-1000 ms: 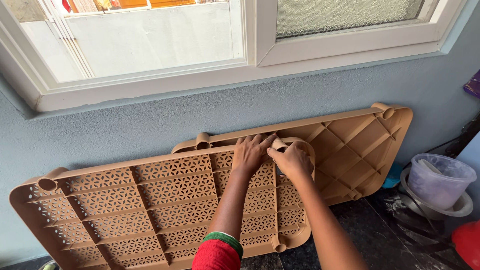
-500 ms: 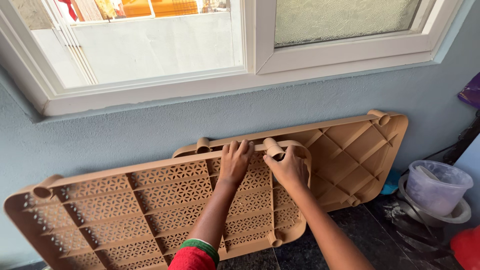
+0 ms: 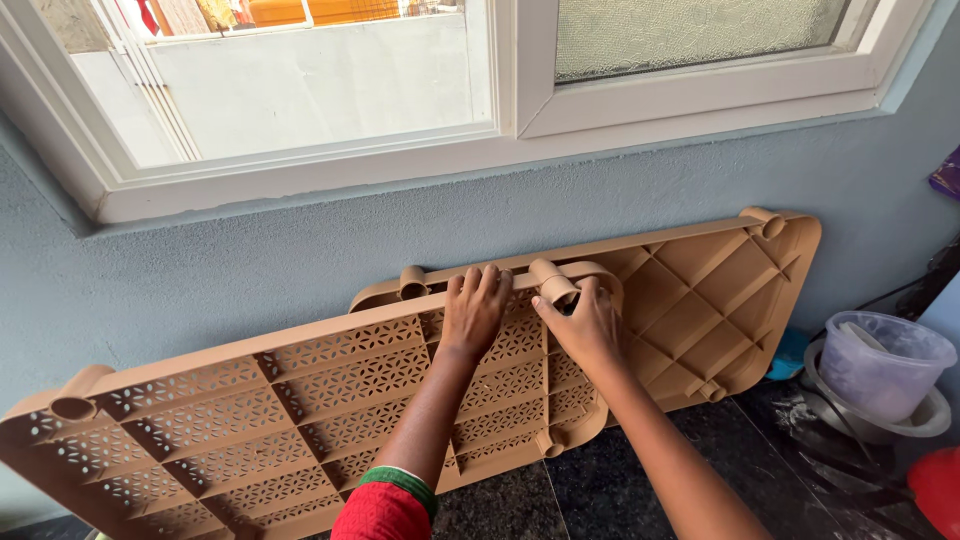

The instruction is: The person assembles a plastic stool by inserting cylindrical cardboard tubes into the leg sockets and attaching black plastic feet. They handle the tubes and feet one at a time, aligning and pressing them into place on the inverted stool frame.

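Note:
A tan perforated plastic shelf panel [image 3: 250, 420] leans on its long edge against the blue-grey wall, underside facing me. Behind it leans a second tan panel [image 3: 720, 300] with diagonal ribs. My left hand [image 3: 475, 310] lies flat with fingers spread on the upper right part of the front panel. My right hand [image 3: 590, 325] grips the round leg socket [image 3: 552, 280] at the front panel's top right corner, thumb against it. A red sleeve with a green cuff covers my left forearm.
A translucent plastic container [image 3: 885, 365] sits inside a steel bowl on the dark granite floor [image 3: 620, 490] at the right. A red object [image 3: 935, 490] shows at the lower right corner. A white-framed window [image 3: 500, 100] runs above the wall.
My hands have separated: the left slid left and flattened on the perforated panel, the right moved down around the corner socket. The view has shifted slightly.

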